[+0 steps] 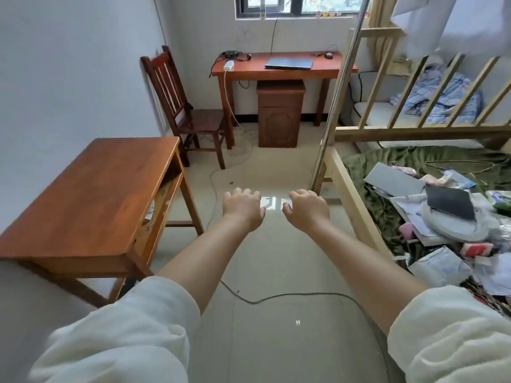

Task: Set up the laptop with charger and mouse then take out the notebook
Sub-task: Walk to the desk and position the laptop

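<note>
A closed dark blue laptop [289, 63] lies on the far wooden desk [326, 70] under the window. A black charger brick [231, 53] with cables sits at the desk's back left, beside a white power strip [229, 65]. A dark mouse [328, 55] rests at the desk's back right. My left hand [243, 207] and my right hand [305, 208] are stretched out in front of me over the floor, palms down, fingers loosely curled, holding nothing. No notebook can be picked out for certain.
A wooden chair [190, 117] stands left of the desk, a small cabinet [279, 114] under it. A second wooden table [91, 194] is near left. A bunk bed [356, 205] with clutter fills the right. Cables [276, 298] trail across the floor.
</note>
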Motion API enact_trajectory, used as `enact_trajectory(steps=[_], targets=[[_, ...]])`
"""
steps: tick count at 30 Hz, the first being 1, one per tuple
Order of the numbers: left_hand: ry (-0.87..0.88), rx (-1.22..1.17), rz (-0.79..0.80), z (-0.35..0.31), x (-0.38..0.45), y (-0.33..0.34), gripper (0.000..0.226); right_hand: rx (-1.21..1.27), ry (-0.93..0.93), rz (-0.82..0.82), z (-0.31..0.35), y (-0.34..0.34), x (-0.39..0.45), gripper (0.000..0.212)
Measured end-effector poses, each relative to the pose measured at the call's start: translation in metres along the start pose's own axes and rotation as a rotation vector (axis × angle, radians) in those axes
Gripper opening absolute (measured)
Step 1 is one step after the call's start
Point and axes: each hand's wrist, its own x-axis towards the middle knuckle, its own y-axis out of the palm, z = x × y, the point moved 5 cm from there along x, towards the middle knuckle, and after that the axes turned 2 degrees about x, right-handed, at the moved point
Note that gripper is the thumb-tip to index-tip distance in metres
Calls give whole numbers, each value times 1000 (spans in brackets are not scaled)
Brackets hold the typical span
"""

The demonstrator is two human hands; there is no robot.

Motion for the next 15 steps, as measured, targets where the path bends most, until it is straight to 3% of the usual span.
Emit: enact_trajectory(steps=[8, 15], targets=[[3, -70, 66, 18, 184, -7, 38, -7, 92, -11, -54, -11, 170, 34], [-19, -17, 69, 13, 388, -25, 39, 23, 106, -38, -114, -24, 379, 33]])
